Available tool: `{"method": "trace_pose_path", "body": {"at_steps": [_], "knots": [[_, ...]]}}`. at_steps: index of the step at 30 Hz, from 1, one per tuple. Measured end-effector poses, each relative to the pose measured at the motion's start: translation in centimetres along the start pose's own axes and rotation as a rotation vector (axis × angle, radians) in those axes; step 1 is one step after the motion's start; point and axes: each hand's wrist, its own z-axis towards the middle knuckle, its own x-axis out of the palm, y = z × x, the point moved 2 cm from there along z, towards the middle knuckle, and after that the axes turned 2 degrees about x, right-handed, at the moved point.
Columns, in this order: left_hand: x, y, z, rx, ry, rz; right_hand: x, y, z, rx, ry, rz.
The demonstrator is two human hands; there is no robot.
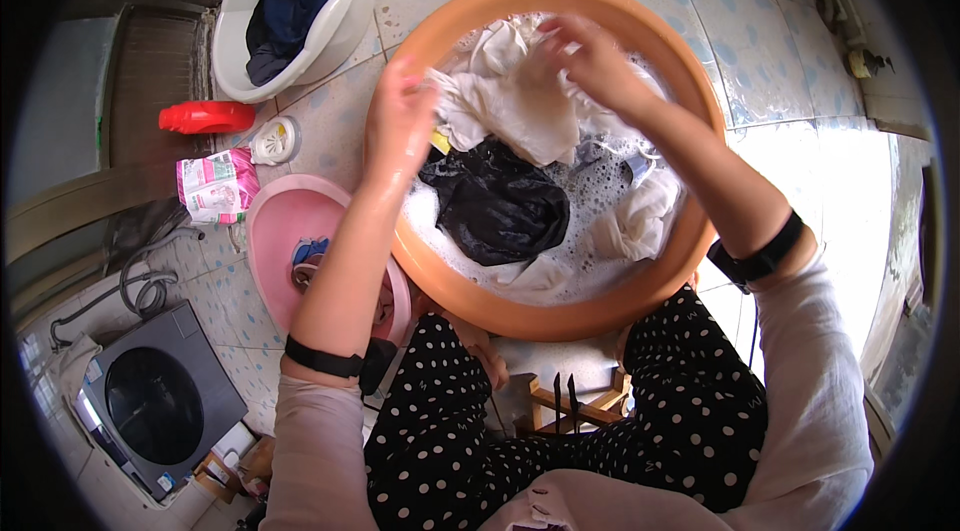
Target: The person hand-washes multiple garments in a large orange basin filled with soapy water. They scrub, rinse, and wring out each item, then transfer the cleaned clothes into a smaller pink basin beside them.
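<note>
An orange basin [555, 321] of sudsy water stands between my knees. A soaked white cloth garment [529, 111] is bunched up in its far half. At the basin's left side, my left hand [405, 111] grips an edge of this garment. Above its far right part is my right hand [589, 62], blurred, fingers bent; whether they pinch the fabric cannot be told. A black garment [506, 208] floats nearer to me, with another white cloth [641, 216] to its right. Something yellow [440, 142] peeks out beside my left wrist, partly hidden.
Left of the basin are a pink tub [281, 231] with small items, a detergent bag [217, 186], a red bottle [206, 117] and a round white container [276, 139]. A white tub [352, 28] holds dark clothes. A front-loading washing machine [154, 403] stands lower left.
</note>
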Motion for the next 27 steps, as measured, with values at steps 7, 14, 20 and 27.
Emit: {"method": "trace_pose_path", "body": {"at_steps": [7,14,20,27], "knots": [[7.9,6.5,-1.4,0.255,0.463,0.996,9.2,-7.9,0.0,-0.175,0.182,-1.022],[7.2,2.4,-0.3,-0.463,0.187,-0.228,8.2,-2.4,1.6,0.295,0.122,-0.364],[4.4,-1.6,-1.9,-0.734,0.494,-1.182,10.0,8.5,-6.2,-0.497,-0.113,-0.106],[4.1,-0.8,-2.1,-0.737,0.310,-1.036,6.6,3.6,-1.5,-0.439,-0.177,-0.431]]}}
